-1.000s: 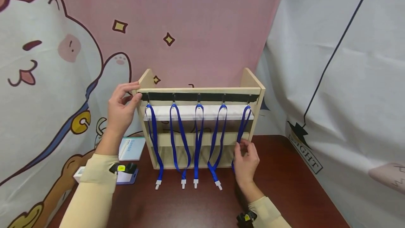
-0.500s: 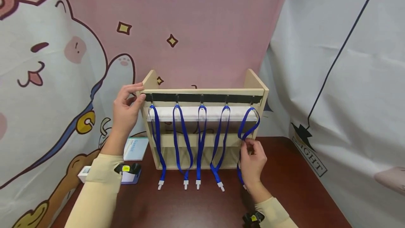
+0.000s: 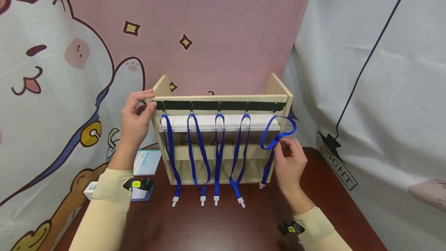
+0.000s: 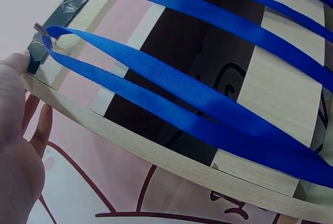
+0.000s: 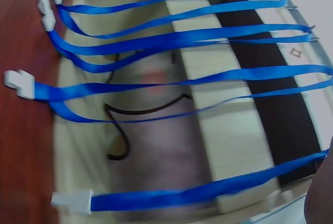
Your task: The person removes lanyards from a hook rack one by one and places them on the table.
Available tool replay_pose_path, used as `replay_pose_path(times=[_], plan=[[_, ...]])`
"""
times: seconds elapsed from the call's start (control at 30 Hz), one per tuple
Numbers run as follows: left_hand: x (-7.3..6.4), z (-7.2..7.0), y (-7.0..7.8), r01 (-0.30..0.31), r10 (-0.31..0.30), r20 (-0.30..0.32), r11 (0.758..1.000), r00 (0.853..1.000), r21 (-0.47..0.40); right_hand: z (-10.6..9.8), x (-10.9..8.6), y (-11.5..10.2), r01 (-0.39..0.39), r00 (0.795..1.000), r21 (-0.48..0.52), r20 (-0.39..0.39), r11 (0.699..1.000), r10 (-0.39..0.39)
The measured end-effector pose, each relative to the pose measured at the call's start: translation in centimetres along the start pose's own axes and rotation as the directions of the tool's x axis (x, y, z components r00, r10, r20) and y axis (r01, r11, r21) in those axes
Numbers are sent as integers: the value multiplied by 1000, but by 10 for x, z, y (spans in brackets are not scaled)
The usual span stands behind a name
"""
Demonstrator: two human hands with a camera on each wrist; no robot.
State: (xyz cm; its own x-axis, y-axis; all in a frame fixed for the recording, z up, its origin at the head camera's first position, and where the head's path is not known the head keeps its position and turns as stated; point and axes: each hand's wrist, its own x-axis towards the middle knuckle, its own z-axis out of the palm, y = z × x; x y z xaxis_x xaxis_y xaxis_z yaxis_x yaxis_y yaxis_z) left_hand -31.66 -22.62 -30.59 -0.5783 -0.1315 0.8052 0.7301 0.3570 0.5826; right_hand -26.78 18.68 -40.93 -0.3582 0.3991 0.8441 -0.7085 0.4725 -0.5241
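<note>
A small wooden shelf (image 3: 202, 98) stands on the table, with a black strip of hooks (image 3: 205, 105) along its upper front. Several blue lanyards (image 3: 169, 138) with white end clips hang from the hooks in a row. My left hand (image 3: 135, 121) grips the shelf's upper left corner, thumb on the front; the left wrist view shows the fingers at the side. Pinched in my right hand (image 3: 292, 164) is the rightmost lanyard (image 3: 268, 165), its loop twisted and spread above the fingers, still at its hook. Its white clip (image 5: 73, 202) hangs below, plain in the right wrist view.
Left of the shelf lie a light blue box (image 3: 148, 162) and a blue-edged card holder (image 3: 148, 194), partly behind my left arm. A white box (image 3: 90, 191) sits farther left. Printed cloth hangs behind and on both sides of the dark red table (image 3: 209, 224).
My right hand has moved up and to the right with the rightmost lanyard. Its loop has spread and twisted, and its clip has come into view. The left hand keeps its hold.
</note>
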Motion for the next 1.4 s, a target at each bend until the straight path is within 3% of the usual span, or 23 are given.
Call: replay_pose_path(times=[0.23,0.47,0.63,0.83,1.17,1.4], plan=[[-1,-1,3,3,-3,3,1000,1000,2,-4,32,-18,70,998,0,-5,998,-70],[1,-3,-24,12,-12,-3,1000,1000,21,-5,52,-27,122,992,2,15,993,-122],[1,-4,-31,17,-17,-1,999,1000,27,-4,64,-23,115,993,-2,30,993,-115],[1,-3,-27,10,-10,-1,1000,1000,23,-7,78,-12,89,993,-27,79,996,-87],[2,-4,-29,8,-8,2,1000,1000,25,-9,101,-47,83,993,7,87,997,-83],[0,-1,-15,12,-12,9,1000,1000,26,-11,112,-60,91,990,68,100,994,-97]])
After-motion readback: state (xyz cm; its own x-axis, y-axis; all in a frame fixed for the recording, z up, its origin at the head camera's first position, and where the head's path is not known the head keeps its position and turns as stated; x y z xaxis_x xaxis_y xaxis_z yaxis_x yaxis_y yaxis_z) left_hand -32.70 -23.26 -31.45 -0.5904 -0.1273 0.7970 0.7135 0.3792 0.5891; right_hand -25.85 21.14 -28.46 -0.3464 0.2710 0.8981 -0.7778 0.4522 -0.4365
